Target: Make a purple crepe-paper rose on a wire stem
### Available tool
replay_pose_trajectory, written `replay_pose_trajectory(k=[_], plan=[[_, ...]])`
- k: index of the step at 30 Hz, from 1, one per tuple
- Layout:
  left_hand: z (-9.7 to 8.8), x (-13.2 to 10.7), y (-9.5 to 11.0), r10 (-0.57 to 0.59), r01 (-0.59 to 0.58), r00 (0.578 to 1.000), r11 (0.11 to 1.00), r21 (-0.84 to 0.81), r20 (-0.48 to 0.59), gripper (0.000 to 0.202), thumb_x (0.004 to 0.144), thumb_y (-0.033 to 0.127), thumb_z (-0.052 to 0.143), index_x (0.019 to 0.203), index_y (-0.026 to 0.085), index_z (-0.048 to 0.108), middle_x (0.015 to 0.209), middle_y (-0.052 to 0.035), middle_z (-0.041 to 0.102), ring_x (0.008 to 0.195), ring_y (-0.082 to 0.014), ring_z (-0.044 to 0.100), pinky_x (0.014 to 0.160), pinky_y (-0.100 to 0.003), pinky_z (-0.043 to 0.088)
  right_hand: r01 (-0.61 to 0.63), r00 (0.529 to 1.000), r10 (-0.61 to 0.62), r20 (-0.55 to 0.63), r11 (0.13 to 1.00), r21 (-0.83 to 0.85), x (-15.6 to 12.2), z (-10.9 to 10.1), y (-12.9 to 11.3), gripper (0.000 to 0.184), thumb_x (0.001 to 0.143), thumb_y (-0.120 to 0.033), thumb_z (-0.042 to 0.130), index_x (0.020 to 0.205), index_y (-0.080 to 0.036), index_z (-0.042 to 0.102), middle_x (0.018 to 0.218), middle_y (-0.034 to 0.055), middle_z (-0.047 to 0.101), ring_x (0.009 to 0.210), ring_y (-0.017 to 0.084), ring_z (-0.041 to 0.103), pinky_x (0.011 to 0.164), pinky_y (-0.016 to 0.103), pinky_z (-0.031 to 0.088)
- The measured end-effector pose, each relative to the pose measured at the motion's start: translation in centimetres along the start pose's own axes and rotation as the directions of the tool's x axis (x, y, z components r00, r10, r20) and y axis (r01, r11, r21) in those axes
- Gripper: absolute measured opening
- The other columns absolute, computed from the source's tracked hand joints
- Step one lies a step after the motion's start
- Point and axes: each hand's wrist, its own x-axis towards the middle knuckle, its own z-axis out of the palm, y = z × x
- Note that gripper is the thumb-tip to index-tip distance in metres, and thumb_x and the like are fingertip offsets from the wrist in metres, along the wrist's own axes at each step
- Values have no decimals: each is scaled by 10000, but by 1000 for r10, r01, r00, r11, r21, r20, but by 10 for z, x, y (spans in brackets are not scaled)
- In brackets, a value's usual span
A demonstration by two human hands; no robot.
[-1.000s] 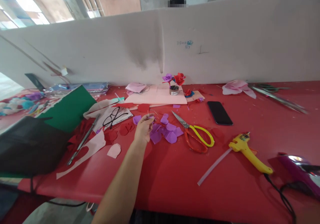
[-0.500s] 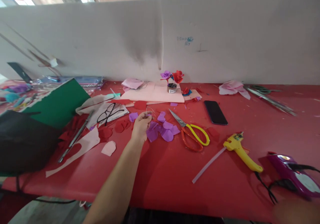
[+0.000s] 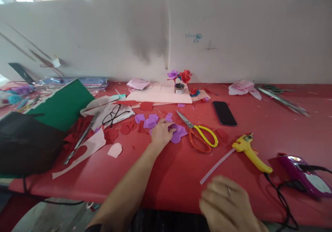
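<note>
Over a heap of purple paper petals [image 3: 177,135] in the middle of the red table [image 3: 176,176], my left hand [image 3: 162,134] reaches down, its thumb and fingers closed on a purple paper petal. Other purple petals [image 3: 150,121] lie just beyond it, beside a thin wire [image 3: 158,112]. My right hand [image 3: 225,201], a ring on one finger, hovers at the near edge, blurred; its fingers curl inward and hide whatever is inside. Scissors [image 3: 198,131] with one yellow and one orange handle lie right of the petals.
A yellow glue gun [image 3: 250,152] with its glue stick and cable lies at right, near a purple device [image 3: 306,176] and a phone [image 3: 224,113]. Paper flowers [image 3: 179,75] stand at the back. Glasses [image 3: 114,115], red petals [image 3: 128,127] and a black bag [image 3: 26,142] are left.
My left hand has moved right and down onto the purple petals; more of them now lie to its upper left. My right hand has come into view from the lower right corner.
</note>
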Motion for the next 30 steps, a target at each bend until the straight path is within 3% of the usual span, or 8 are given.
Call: replay_pose_trajectory(k=[2,5,10,13,17,20,25,30], plan=[[2,-1,2,30,-36,999,986,165,41,99,726,194,691,802,245,728,924,-49,631,795,-179,581,714,-259,426,20,998,-10,60,986,-163,13,5,19,219,840,-142,524,1002,-217,650,793,43,702,740,195,620,758,366,505],[0,0,4,45,-69,996,938,340,78,131,786,144,584,783,212,696,932,-34,645,813,-162,597,734,-256,439,-181,979,201,21,920,-348,12,10,41,242,874,-121,467,1028,-166,647,821,68,702,762,216,617,740,376,493],[-5,4,-1,88,-87,996,945,317,11,122,804,160,570,850,188,680,952,-37,672,854,-151,622,774,-241,454,-336,941,327,-89,861,-382,10,7,61,186,919,-221,494,932,-176,674,831,69,706,790,226,617,774,381,466],[-8,6,-6,120,-104,992,951,292,-37,172,828,172,542,904,187,696,980,-55,682,849,-152,636,755,-240,456,-429,903,390,-180,829,-359,34,-9,80,210,926,-265,484,858,-176,661,796,68,699,758,217,624,730,354,466],[-15,7,-5,101,-72,992,941,330,-73,194,846,251,532,896,200,713,914,-48,725,817,-182,649,701,-260,437,-598,797,497,-342,725,-341,53,-49,102,264,910,-274,439,1063,-186,636,1010,96,699,900,237,635,776,360,479],[-22,7,-1,88,-34,990,913,407,-113,252,867,337,508,875,186,710,849,-62,731,764,-201,646,650,-274,407,-698,713,551,-433,618,-362,26,-65,103,256,892,-322,466,1036,-200,639,936,81,703,852,230,637,788,361,482],[-24,11,-3,143,-64,977,908,415,-161,280,874,341,478,879,173,701,855,-73,729,737,-191,638,673,-277,409,-623,700,670,-248,403,-671,-43,-45,105,337,869,-263,458,1119,-90,605,1038,183,663,951,309,573,863,445,438],[-17,9,-7,162,-102,978,921,377,-133,259,849,326,504,905,177,707,852,-64,733,719,-185,641,667,-269,429,-605,643,740,-198,332,-724,-57,-34,120,358,894,-252,457,1174,-60,569,1037,193,653,929,313,554,824,423,437]])
